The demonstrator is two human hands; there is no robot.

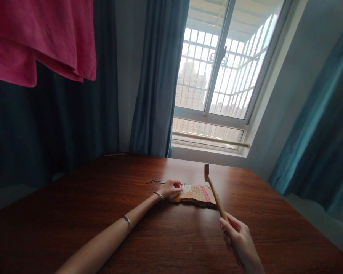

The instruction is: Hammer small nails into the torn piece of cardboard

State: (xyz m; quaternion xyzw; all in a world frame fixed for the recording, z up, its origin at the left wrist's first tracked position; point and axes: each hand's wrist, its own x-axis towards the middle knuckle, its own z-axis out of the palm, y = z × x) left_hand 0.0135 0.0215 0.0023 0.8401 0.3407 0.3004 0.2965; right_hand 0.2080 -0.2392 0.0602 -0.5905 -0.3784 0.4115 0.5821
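Note:
My right hand (240,236) is wrapped round the wooden handle of a hammer (216,196), with its head raised above the far right part of a cardboard piece (196,193). The cardboard lies flat on the table, and its near edge is torn and dark. At its left end rests my left hand (172,189), fingers pinched together. A thin dark nail (184,187) stands upright at those fingertips, its lower end at the cardboard. Several loose nails (156,182) lie on the table just beyond my left wrist.
The brown wooden table (160,236) reaches back towards a barred window (214,76). Blue curtains (157,76) hang beside the window. A pink cloth (45,38) hangs at the upper left, above the table. A thin strip (114,154) lies at the table's far left corner.

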